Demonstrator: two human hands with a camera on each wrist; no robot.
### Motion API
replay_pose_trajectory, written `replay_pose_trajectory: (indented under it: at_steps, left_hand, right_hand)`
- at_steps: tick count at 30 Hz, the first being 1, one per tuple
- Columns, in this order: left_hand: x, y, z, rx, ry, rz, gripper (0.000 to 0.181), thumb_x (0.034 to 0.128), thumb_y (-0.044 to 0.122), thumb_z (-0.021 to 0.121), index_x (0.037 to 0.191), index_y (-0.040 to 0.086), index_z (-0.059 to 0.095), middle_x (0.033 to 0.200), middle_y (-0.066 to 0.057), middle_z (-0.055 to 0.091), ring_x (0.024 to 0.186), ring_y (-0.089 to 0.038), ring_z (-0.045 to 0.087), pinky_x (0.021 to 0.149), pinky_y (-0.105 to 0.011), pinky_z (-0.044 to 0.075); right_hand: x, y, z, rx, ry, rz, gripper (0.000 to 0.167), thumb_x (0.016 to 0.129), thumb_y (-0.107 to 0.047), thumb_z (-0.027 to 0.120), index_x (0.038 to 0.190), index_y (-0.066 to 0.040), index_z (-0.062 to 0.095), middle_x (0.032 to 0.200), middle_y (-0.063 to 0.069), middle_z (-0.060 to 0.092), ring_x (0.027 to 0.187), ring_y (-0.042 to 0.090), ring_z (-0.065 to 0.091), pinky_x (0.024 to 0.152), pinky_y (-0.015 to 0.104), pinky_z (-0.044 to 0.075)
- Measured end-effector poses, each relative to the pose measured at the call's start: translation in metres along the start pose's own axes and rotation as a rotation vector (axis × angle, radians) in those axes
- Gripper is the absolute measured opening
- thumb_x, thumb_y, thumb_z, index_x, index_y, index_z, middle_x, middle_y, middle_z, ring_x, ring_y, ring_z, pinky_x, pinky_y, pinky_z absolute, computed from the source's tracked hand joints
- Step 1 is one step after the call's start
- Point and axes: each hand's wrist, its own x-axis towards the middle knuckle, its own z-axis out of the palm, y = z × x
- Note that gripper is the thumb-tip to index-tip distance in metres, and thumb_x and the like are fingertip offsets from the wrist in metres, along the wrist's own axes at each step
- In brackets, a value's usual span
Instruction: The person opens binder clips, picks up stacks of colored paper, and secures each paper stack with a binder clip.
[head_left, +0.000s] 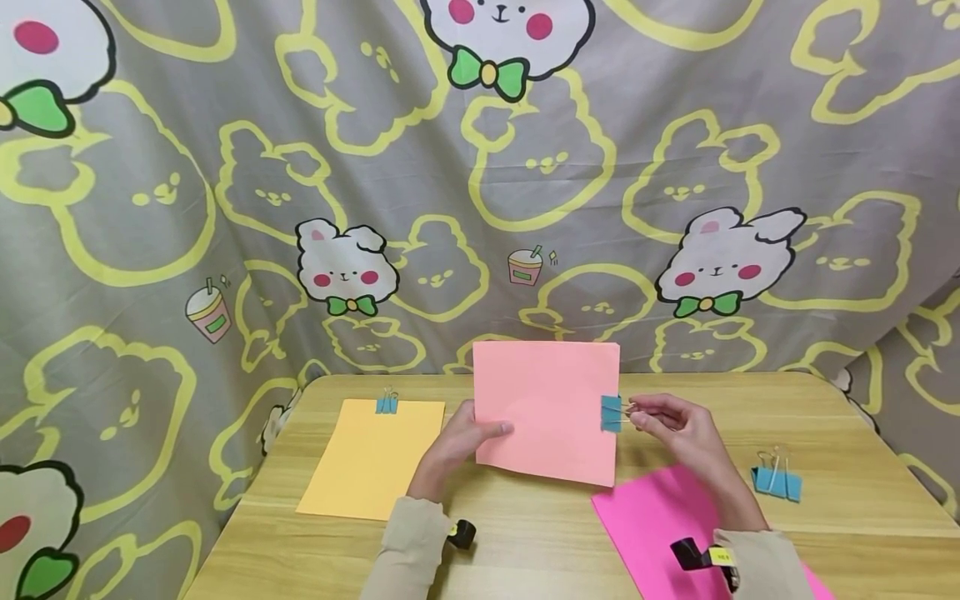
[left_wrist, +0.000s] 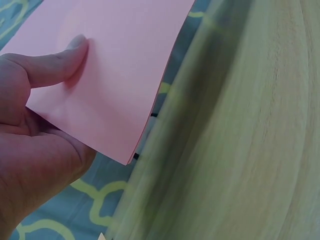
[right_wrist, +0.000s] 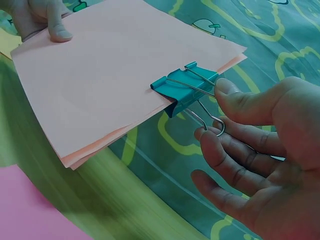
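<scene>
Paper in yellow point(head_left: 375, 458), a small clip point(head_left: 387, 407) on its far edge, lies on the counter point(head_left: 525, 550) left of the pale pink sheets point(head_left: 543, 400). At the sheets' left edge, the left hand point(head_left: 463, 433) pinches them between its fingers, raised above the counter. Blue clip point(head_left: 611, 413) grips their right edge; the right hand's fingers pinch its handles point(right_wrist: 195, 85). Right hand point(head_left: 684, 429) aside, bright pink paper point(head_left: 637, 508) and more clips point(head_left: 777, 482) lie right of the sheets.

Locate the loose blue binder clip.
In the head view, the loose clip sits on the table at right, beyond the magenta paper and right hand.
</scene>
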Motion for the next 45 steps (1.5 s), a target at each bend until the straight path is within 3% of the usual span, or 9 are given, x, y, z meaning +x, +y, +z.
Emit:
replay_pose_trajectory:
  at_steps: [12, 20, 28, 38, 45]
  left_hand:
    - [0.002, 0.0, 0.001, 0.018, 0.015, 0.0, 0.035, 0.0897, -0.002, 0.072, 0.122, -0.008, 0.061, 0.11, -0.016, 0.07, 0.093, -0.018, 0.068, 0.082, -0.033, 0.057]
    - [0.001, -0.002, -0.002, 0.029, 0.017, -0.029, 0.036, 0.0899, 0.001, 0.073, 0.124, -0.006, 0.062, 0.11, -0.012, 0.07, 0.097, -0.019, 0.066, 0.087, -0.032, 0.053]
    - [0.0, -0.003, -0.005, 0.032, -0.026, -0.037, 0.044, 0.0895, 0.004, 0.075, 0.13, -0.006, 0.06, 0.114, -0.013, 0.07, 0.1, -0.019, 0.064, 0.091, -0.032, 0.05]
    - [0.0, -0.007, -0.011, -0.128, -0.09, -0.015, 0.037, 0.0967, 0.004, 0.067, 0.132, -0.001, 0.056, 0.111, -0.012, 0.07, 0.095, -0.022, 0.07, 0.085, -0.036, 0.056]
    - [-0.004, 0.0, -0.027, -0.155, -0.05, -0.004, 0.03, 0.1008, 0.003, 0.062, 0.13, -0.001, 0.059, 0.102, -0.005, 0.072, 0.087, -0.017, 0.072, 0.078, -0.033, 0.058]
  right_hand:
    - [0.002, 0.001, 0.001, -0.062, -0.024, 0.011, 0.035, 0.099, -0.012, 0.07, 0.127, 0.008, 0.065, 0.108, 0.005, 0.075, 0.095, 0.003, 0.07, 0.082, 0.018, 0.054]
    - [0.0, -0.003, 0.002, -0.018, -0.047, 0.094, 0.042, 0.098, -0.017, 0.072, 0.132, 0.006, 0.062, 0.114, 0.01, 0.074, 0.099, 0.004, 0.07, 0.083, 0.021, 0.055]
    - [-0.001, -0.007, 0.001, 0.017, -0.052, 0.136, 0.048, 0.099, -0.019, 0.07, 0.137, 0.008, 0.058, 0.119, 0.013, 0.073, 0.102, 0.004, 0.07, 0.085, 0.022, 0.055]
    - [0.0, -0.01, 0.004, 0.052, -0.037, 0.121, 0.045, 0.098, -0.018, 0.072, 0.135, 0.007, 0.06, 0.114, 0.004, 0.075, 0.102, 0.006, 0.071, 0.087, 0.022, 0.055]
    - [0.0, -0.014, 0.009, 0.054, -0.045, 0.108, 0.043, 0.098, -0.018, 0.072, 0.134, 0.004, 0.062, 0.116, 0.009, 0.074, 0.104, 0.006, 0.071, 0.089, 0.021, 0.054]
